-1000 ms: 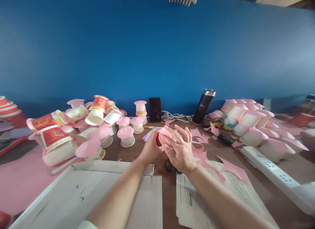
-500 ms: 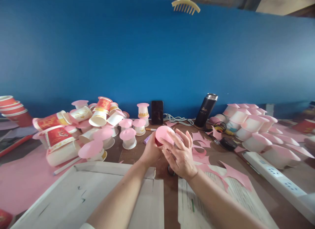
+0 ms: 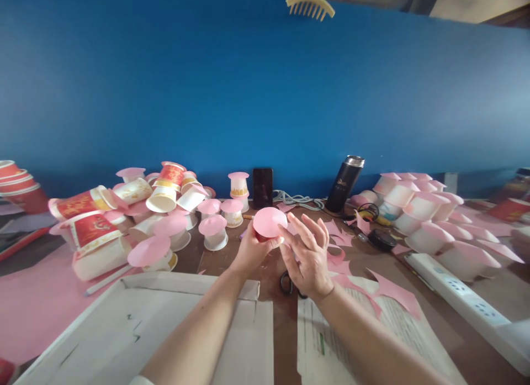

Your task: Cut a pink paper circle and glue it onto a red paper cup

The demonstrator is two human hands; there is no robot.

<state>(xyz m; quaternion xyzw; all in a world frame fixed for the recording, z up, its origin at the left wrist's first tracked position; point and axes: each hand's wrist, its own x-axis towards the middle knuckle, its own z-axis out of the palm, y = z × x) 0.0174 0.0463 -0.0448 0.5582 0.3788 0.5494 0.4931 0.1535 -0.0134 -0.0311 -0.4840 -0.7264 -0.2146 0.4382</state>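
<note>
My left hand [image 3: 253, 251] is wrapped round a red paper cup [image 3: 261, 238], mostly hidden by the fingers. A round pink paper disc [image 3: 270, 222] lies over the cup's end, wider than the cup, with my left thumb close to its near edge. My right hand [image 3: 308, 258] is open beside it, fingers spread; a fingertip is at the disc's right edge, and I cannot tell if it touches. Black scissors handles [image 3: 285, 284] show on the table below my right hand. Pink paper scraps [image 3: 337, 260] lie just right of it.
Paper cups with pink discs [image 3: 213, 227] crowd the left; more capped cups [image 3: 428, 208] are piled right. A black flask [image 3: 345, 183] and a phone [image 3: 263, 189] stand by the blue wall. A power strip [image 3: 464, 296] lies right, a white cardboard piece [image 3: 103, 330] front left.
My right fingers have come off the pink disc's top to its right side. The disc now shows whole, and the left hand with the cup has shifted slightly left.
</note>
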